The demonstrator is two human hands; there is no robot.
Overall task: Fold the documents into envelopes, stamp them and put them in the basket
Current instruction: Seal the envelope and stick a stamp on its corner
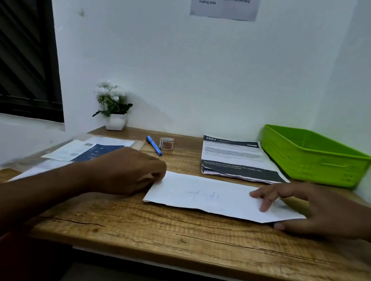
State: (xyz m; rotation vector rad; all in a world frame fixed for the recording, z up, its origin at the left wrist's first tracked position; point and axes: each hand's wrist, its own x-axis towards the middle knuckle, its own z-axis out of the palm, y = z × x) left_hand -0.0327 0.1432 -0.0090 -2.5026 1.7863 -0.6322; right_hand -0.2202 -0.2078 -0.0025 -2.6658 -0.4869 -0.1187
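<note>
A white envelope [215,198] with faint handwriting lies flat on the wooden desk [171,234]. My left hand [129,171] has its curled fingers at the envelope's left end and seems to pinch that edge. My right hand [309,206] holds the right end, fingers spread on top and thumb at the near corner. A stack of printed documents [235,158] lies behind the envelope. The green basket [310,157] stands at the back right. A small clear stamp holder [166,143] and a blue pen [154,145] sit at the back centre.
A clear sleeve with blue-and-white papers [88,151] lies at the left. A potted white flower [114,108] stands by the wall. An instruction sheet [225,1] hangs above. Walls close off the back and right; a dark window [19,45] is at the left.
</note>
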